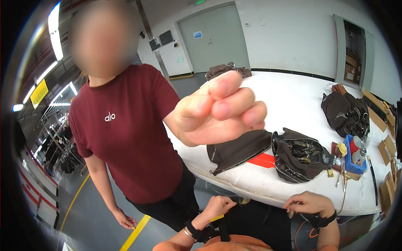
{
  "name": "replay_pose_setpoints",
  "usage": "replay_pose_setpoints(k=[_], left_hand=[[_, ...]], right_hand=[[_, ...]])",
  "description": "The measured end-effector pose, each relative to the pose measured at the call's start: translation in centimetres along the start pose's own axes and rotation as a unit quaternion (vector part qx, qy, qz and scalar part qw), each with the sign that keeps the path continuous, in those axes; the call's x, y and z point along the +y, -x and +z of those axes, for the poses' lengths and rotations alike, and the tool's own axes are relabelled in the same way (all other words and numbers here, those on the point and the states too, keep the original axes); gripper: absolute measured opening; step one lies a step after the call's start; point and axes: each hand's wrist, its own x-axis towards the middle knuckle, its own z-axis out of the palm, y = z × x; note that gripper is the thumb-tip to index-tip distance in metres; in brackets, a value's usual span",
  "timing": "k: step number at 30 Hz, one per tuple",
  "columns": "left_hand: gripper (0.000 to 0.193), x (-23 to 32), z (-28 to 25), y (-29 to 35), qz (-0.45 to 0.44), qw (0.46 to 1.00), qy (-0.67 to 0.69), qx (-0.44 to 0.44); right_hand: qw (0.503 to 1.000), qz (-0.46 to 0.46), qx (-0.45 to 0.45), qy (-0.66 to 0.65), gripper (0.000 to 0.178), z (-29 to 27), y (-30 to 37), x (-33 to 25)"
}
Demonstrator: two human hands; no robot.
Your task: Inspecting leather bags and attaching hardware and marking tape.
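Low in front of my body, my left hand (220, 207) is closed in a pinch; anything between its fingertips is too small to name. Just beyond it, at the table's near edge, is a small brass-coloured piece (244, 201). My right hand (310, 203) hangs by the same edge with its fingers curled, and a small greyish bit shows under the fingertips, too small to name. Above, on the table, an open dark brown bag (299, 157) has metal hardware pieces inside. A flat dark brown bag piece (238, 150) lies left of it, touching neither hand.
A person in a maroon shirt (130, 134) stands at my left, one hand (226, 111) raised close before me, fingers curled. On the white table (293, 100) are a blue bin (356, 167) of bottles, more dark bags (345, 111) and red tape (263, 160). Cardboard boxes (387, 150) line the right.
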Motion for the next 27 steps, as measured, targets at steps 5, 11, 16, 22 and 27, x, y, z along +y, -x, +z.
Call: replay_pose_setpoints(k=[5,11,16,22,27], left_hand=[[0.022,-4.7,2.8,-1.2,0.231,0.938,-0.135,0.220],[0.023,-0.6,2.3,-0.1,0.047,0.996,-0.003,0.071],[0.014,-0.5,3.7,-0.5,0.157,0.979,0.035,0.123],[0.012,-0.2,3.8,-0.4,0.130,0.987,0.062,0.076],[0.016,0.1,4.4,-0.3,0.095,0.985,0.121,0.081]], right_hand=[[0.999,-0.021,0.003,-0.032,0.027,4.3,-3.3,3.9],[0.984,-0.072,0.061,-0.152,0.023,8.3,-8.7,2.7],[0.955,-0.092,0.094,-0.267,0.020,10.9,-11.0,1.1],[0.950,-0.083,0.079,-0.291,0.022,11.9,-11.7,1.7],[0.938,-0.064,0.112,-0.321,0.024,11.8,-11.3,2.5]])
